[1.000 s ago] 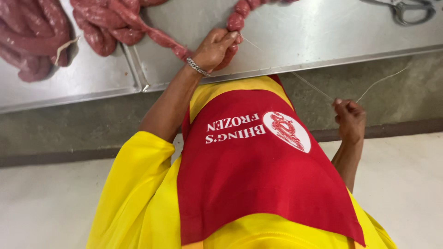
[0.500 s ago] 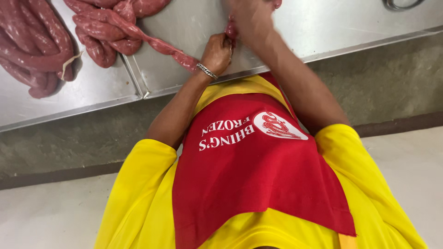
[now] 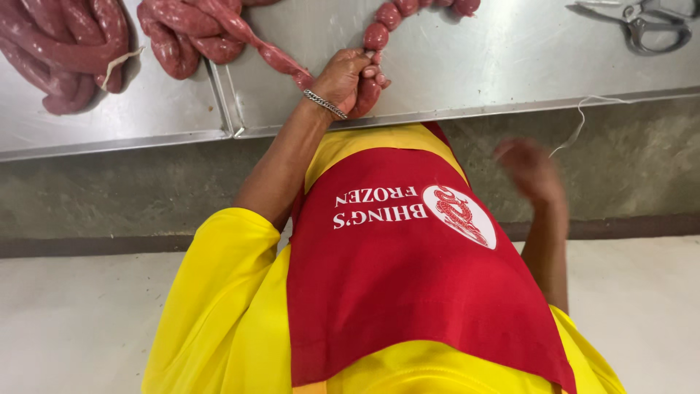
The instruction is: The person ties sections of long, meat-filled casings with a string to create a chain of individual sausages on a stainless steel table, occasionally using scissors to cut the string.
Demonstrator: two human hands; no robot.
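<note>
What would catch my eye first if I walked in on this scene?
Probably the long reddish sausage rope, coiled in heaps at the top left of the steel table and running to the left hand, which grips it near the table's front edge. The right hand, blurred, is off the table, below its edge, near a thin white string. The red apron over a yellow shirt fills the foreground.

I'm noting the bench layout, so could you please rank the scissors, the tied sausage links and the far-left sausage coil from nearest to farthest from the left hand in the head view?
From the left hand:
1. Tied sausage links, just above it.
2. Sausage coil, far left.
3. Scissors, far right corner.
</note>
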